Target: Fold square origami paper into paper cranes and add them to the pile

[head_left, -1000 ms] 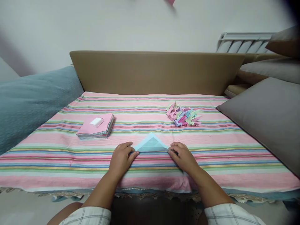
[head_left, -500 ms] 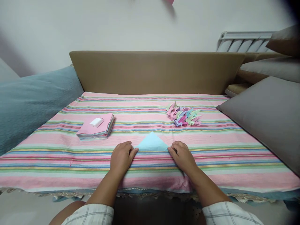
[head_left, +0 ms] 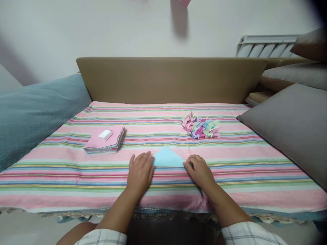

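Observation:
A light blue sheet of paper (head_left: 168, 158), folded into a triangle, lies on the striped cloth with its point facing away from me. My left hand (head_left: 141, 170) rests flat over the triangle's left corner, fingers stretched out, hiding that corner. At the opposite corner, my right hand (head_left: 199, 170) pinches the paper between thumb and fingers. Beyond it to the right sits a pile of folded paper cranes (head_left: 200, 126) in pink, purple, green and blue. On the left is a stack of coloured paper (head_left: 114, 139) with a white plug adapter (head_left: 105, 134) on its top sheet.
The striped cloth (head_left: 63, 177) covers the seat up to a brown backrest (head_left: 171, 80). A blue cushion (head_left: 43, 112) bounds the left side, grey pillows (head_left: 293, 122) the right. A white radiator (head_left: 265, 47) is on the wall behind.
My left hand has gone from pinching the left corner to lying flat over it, a little further right. My right hand keeps its pinch at the right corner.

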`<state>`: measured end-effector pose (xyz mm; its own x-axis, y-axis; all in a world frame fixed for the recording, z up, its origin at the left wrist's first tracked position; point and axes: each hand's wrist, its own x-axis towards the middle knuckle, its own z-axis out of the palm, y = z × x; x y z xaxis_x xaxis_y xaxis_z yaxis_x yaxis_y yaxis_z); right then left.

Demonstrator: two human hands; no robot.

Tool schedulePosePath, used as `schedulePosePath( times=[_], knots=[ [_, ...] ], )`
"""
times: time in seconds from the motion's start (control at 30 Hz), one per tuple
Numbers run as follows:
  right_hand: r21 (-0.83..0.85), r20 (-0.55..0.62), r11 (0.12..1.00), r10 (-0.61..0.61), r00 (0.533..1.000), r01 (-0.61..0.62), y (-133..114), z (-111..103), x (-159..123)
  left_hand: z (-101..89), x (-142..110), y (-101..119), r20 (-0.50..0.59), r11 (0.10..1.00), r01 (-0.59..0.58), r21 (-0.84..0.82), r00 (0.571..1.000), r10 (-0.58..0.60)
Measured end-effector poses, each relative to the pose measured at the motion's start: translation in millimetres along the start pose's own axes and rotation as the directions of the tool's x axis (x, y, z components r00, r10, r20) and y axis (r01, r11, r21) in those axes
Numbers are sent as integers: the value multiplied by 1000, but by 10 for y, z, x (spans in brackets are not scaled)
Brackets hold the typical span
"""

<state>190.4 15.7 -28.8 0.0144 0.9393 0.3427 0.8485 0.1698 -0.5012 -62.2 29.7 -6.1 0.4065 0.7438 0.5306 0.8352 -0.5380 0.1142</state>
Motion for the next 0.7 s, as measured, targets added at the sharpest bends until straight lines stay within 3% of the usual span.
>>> schedulePosePath(
  times=[0.1,0.2,0.33,0.5,0.63,0.7],
  knots=[
    [3,-5,1000,-1,1000,1,12,9,6,9,-58,225,112,981,-179,-73,976,186],
    [10,-12,1000,-5,1000,5,37,12,14,34,-100,364,215,954,-275,-123,931,296],
    [21,-25,1000,-4,1000,5,42,-10,26,64,-111,383,286,954,-275,-116,911,297],
    [-34,-157,996,-82,984,77,-140,-21,-45,73,-117,362,292,957,-262,-124,912,288],
    [22,-21,941,-336,942,336,-342,92,-185,81,-122,358,315,957,-263,-120,905,288],
    [25,31,930,-368,929,367,-398,156,-236,89,-124,351,313,957,-262,-123,905,288]
  ],
)
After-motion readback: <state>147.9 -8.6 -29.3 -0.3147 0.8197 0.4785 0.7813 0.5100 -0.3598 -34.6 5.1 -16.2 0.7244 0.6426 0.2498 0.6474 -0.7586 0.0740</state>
